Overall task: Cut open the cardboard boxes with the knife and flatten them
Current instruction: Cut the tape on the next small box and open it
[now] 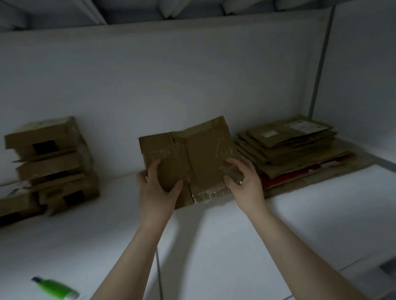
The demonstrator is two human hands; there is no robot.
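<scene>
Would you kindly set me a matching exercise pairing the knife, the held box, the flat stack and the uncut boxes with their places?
Things:
1. knife
2. held box
3. flat stack
4. uncut boxes

Places:
A. far right, by the wall
B. near left, lying alone
C. far left, piled up
D. centre, gripped by left hand and right hand

Pairs: 1-B, 2-D, 3-A, 4-C

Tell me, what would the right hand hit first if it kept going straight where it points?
The right hand already grips the flattened box, which lies in its path. Beyond that, likely the white wall; the flat cardboard stack sits off to its right. Depth is unclear.
</scene>
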